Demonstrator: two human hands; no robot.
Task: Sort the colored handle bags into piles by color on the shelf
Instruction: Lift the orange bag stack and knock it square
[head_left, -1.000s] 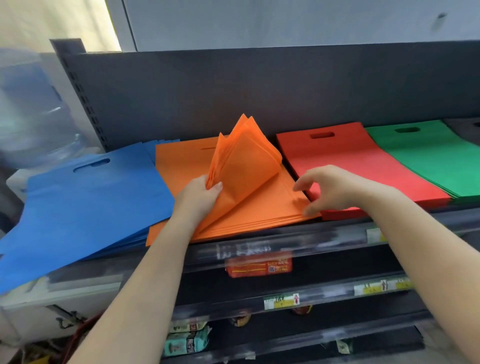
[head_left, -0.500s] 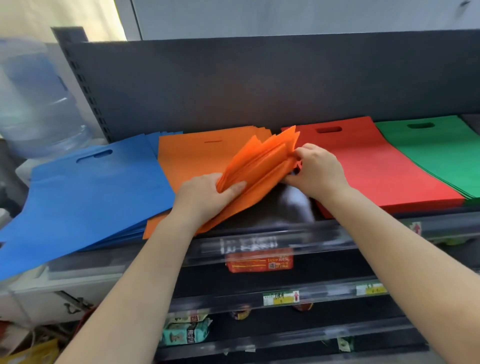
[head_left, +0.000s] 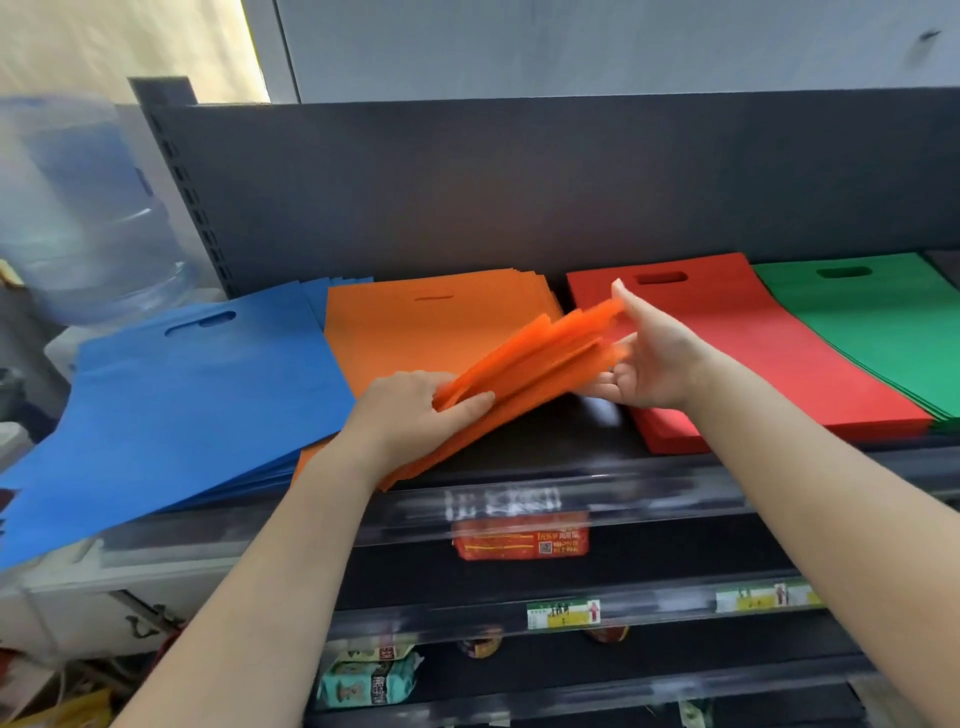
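Observation:
Four piles of handle bags lie side by side on the dark shelf (head_left: 519, 457): blue bags (head_left: 182, 405) at the left, orange bags (head_left: 415, 322), red bags (head_left: 727, 332), and green bags (head_left: 872, 322) at the right. My left hand (head_left: 410, 410) grips the near corner of a lifted bundle of orange bags (head_left: 524, 364), thumb on top. My right hand (head_left: 639, 358) is at the bundle's far end with thumb up and fingers spread, touching the fanned edges. The bundle is tilted up over the bare shelf between the orange and red piles.
A dark back panel (head_left: 519, 197) rises behind the piles. A large water bottle (head_left: 78, 208) stands to the left of the shelf. Lower shelves with price tags (head_left: 563, 613) and packaged goods (head_left: 369, 680) sit below.
The lifted orange bundle has swung lower and flatter toward the right. My right hand went from resting by the red pile to the bundle's end, and its fingers have now spread apart.

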